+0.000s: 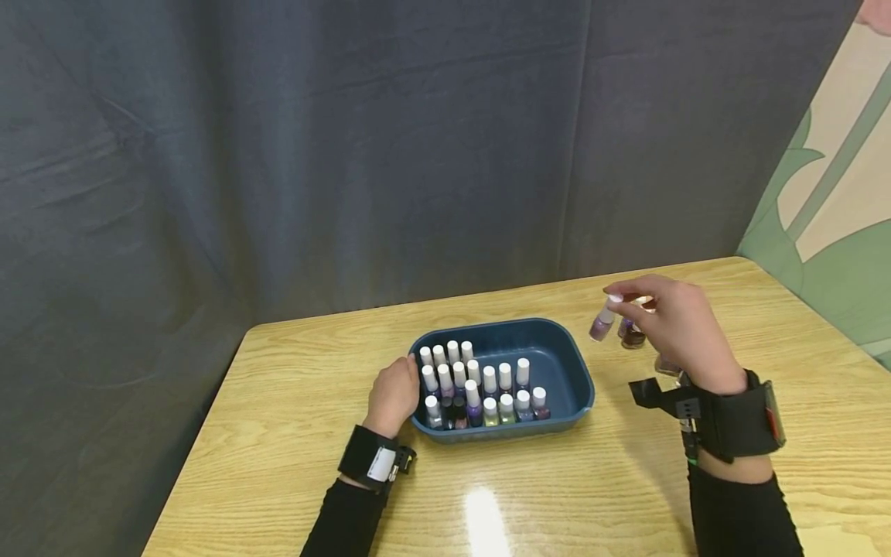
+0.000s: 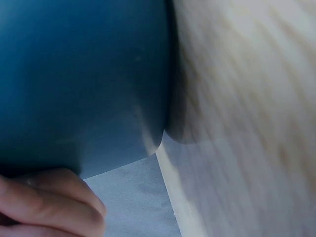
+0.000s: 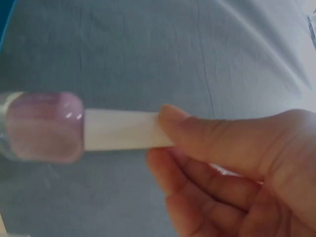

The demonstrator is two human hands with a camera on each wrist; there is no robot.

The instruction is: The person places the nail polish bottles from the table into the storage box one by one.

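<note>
A nail polish bottle [image 3: 47, 127] with mauve-pink polish hangs by its white cap [image 3: 121, 129], pinched between the thumb and finger of my right hand [image 1: 678, 329]. It is in the air to the right of a dark blue plastic bin [image 1: 581, 387]. My left hand [image 1: 395, 394] grips the bin's left end at the rim; in the left wrist view its fingers [image 2: 54, 202] lie against the blue wall. Inside the bin, nail polish bottles [image 1: 474, 402] stand upright in rows on the left and in the middle, most with white caps, a couple with black ones.
Beyond and below my right hand, a few more bottles [image 1: 632, 336] stand on the wooden table [image 1: 306, 418], partly hidden by the hand. The bin's right end shows bare floor. A dark grey curtain [image 1: 418, 155] hangs behind the table, and a painted wall [image 1: 835, 193] is at the right.
</note>
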